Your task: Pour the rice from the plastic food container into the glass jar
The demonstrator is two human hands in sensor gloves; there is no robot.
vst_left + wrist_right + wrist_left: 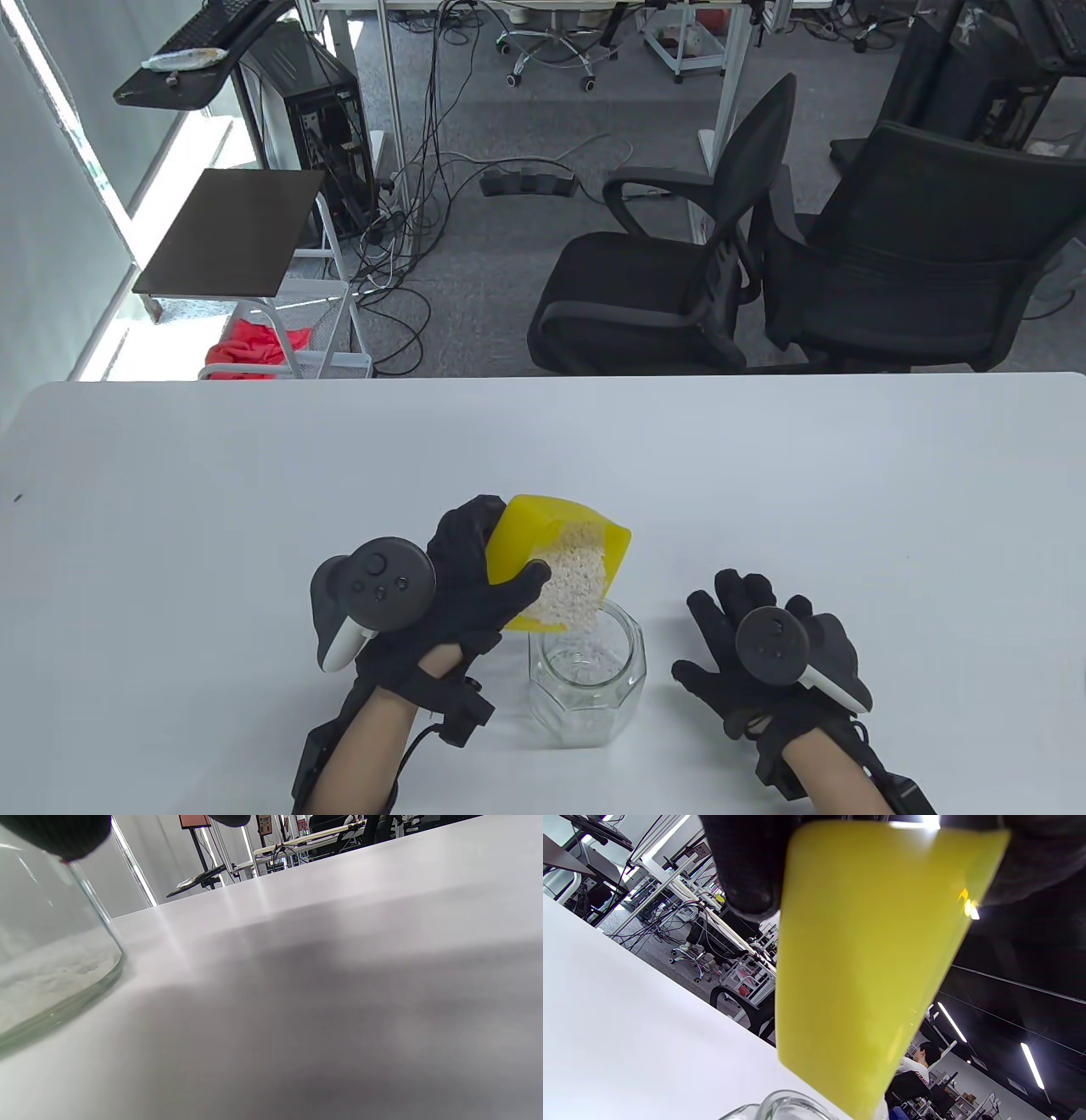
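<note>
Left hand (475, 586) tips yellow container (556, 552) over glass jar (587, 675).

Table view looks down from above; both low wrist views, perhaps tilted, share the glass jar (587, 675) closely.

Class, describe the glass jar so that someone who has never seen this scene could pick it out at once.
Start at the white table and look to its near edge, between the two gloved hands. The glass jar stands upright there, under the tilted yellow container held by the left hand. It is the only clear, faceted thing, with a little rice on its bottom.
</note>
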